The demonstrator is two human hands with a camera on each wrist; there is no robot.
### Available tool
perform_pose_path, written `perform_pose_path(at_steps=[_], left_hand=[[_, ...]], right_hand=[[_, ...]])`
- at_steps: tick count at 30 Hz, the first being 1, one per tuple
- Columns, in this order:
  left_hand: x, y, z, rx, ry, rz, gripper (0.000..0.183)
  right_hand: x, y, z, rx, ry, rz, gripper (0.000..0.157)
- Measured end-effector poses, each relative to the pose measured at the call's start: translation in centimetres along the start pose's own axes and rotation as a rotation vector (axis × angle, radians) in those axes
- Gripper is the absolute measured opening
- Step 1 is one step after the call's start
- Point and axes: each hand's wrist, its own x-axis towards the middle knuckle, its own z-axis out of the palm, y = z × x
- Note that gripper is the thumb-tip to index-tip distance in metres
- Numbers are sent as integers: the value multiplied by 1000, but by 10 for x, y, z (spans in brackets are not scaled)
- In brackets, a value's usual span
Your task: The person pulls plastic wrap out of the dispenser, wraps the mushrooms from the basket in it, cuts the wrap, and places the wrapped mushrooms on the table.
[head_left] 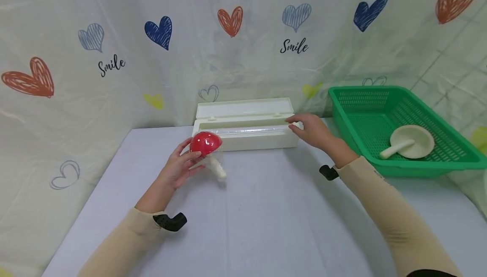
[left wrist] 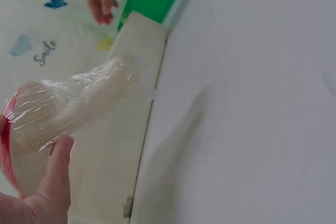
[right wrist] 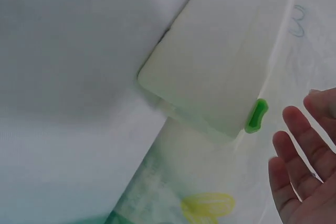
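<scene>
My left hand (head_left: 181, 165) grips a toy mushroom with a red, white-dotted cap (head_left: 205, 143) and a pale stem. Clear film wraps the mushroom (left wrist: 79, 103) and shines in the left wrist view. Behind it stands a long white cling film dispenser (head_left: 258, 141), its lid (head_left: 245, 108) raised and a roll of film (head_left: 251, 130) inside. Above the dispenser's right end hovers my right hand (head_left: 310, 129), fingers loosely bent and holding nothing. From the right wrist, those fingers (right wrist: 302, 166) appear spread, apart from the dispenser's green slider (right wrist: 256, 116).
At the right sits a green plastic basket (head_left: 414, 169) holding another mushroom (head_left: 412, 141), pale and lying with its stem to the left. A white cloth covers the table (head_left: 262, 222). Behind it hangs a curtain (head_left: 258, 69) printed with hearts.
</scene>
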Motion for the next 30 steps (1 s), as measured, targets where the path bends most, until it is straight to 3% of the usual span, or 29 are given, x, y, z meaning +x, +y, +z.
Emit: perform_pose_path(at_steps=[12,16,23,30], left_hand=[[-11,32,-64,30,121,29,79],[-14,39,-85,-1,160,14,82],[-9,42,-118,-30,208,16,85],[-1,43,-137,-14,258,29,84]], right_hand=[[11,11,1,-130,-130,13,29],[16,11,6,-174,-154,3,27],[24,11,10,-251,-152,-38,21],[28,9,12,-263,-147,-34,17]])
